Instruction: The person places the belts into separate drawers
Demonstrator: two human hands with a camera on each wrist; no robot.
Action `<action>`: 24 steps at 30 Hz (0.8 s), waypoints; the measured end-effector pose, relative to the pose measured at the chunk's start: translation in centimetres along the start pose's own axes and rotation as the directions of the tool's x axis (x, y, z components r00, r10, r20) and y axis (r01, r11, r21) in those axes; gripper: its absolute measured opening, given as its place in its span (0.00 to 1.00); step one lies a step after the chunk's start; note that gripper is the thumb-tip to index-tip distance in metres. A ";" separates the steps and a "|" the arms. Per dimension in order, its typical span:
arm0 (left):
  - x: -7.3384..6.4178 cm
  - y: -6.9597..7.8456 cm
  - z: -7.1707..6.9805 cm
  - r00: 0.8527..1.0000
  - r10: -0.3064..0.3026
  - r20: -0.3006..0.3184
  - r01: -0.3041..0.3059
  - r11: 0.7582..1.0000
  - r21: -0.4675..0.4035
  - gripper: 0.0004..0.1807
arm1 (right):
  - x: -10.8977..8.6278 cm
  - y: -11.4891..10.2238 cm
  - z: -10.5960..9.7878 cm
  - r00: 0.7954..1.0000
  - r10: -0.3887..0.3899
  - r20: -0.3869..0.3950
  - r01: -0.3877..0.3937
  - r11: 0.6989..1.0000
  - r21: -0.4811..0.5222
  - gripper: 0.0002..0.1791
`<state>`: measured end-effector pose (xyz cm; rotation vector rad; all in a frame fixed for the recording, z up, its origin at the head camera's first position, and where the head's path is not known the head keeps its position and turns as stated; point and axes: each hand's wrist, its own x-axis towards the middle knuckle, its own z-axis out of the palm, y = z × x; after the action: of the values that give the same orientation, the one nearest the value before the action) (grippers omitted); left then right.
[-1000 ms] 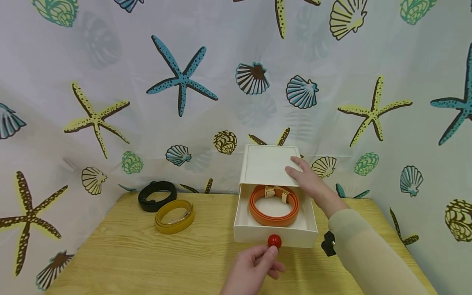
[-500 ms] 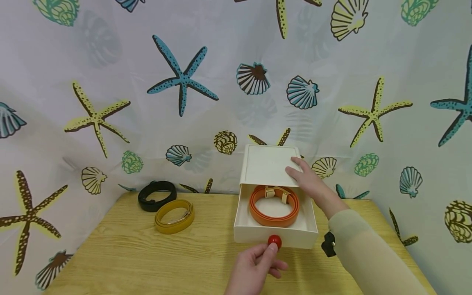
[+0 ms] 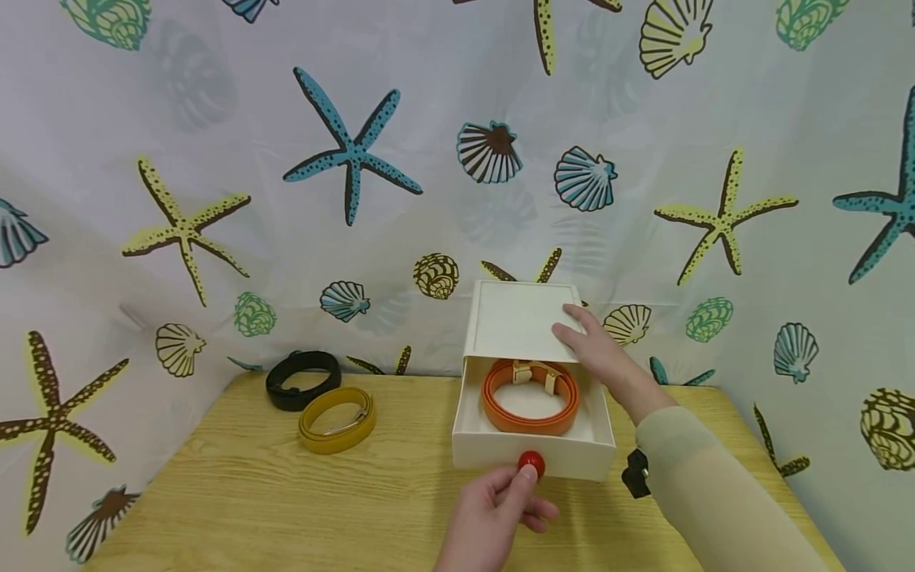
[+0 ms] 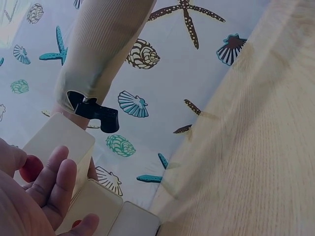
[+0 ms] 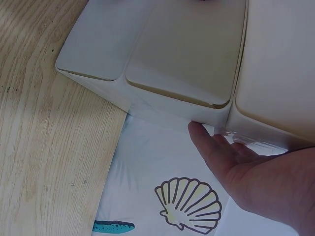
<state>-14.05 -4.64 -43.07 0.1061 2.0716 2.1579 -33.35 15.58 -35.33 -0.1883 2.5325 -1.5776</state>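
Observation:
A white drawer cabinet stands toward the back of the table, its top drawer pulled out. Inside the drawer lies a coiled orange belt with a gold-coloured buckle. My left hand pinches the drawer's round red knob; in the left wrist view the knob shows beside the thumb, other fingers loosely extended. My right hand rests on the cabinet's upper right edge. The right wrist view shows fingers of that hand stretched out against the cabinet's side.
A black coiled belt and a mustard-yellow coiled belt lie at the table's back left. Lower drawers sit beneath the pulled-out one. A shell-and-starfish curtain hangs behind. A black device is fixed at the right wrist.
The red knob and the drawer's front rim have shifted slightly up in the head view. My left hand has moved slightly along with them, its thumb higher on the knob. The right hand stays put.

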 end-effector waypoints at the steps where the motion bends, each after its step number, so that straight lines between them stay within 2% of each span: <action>1: 0.0 0.0 0.0 1.000 0.005 -0.002 -0.005 1.000 0.001 0.21 | 0.0 0.0 0.0 1.000 0.001 0.000 -0.001 1.000 0.000 0.42; 6: 0.3 0.2 0.1 1.000 0.026 -0.002 -0.026 1.000 0.000 0.21 | 0.1 0.2 0.0 1.000 -0.004 -0.001 0.004 1.000 -0.010 0.43; 13: 0.7 0.2 0.0 0.999 0.033 -0.011 -0.033 0.999 0.005 0.23 | 1.2 1.1 0.0 1.000 0.016 -0.010 -0.016 1.000 -0.016 0.43; 24: 1.4 0.5 0.2 0.999 0.036 -0.029 -0.035 0.999 0.031 0.23 | 0.1 0.1 -0.2 1.000 0.009 0.019 -0.009 1.000 -0.013 0.42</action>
<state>-15.41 -4.22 -42.58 0.1155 2.1353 2.1613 -33.46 15.79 -35.31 -0.1924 2.5264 -1.5487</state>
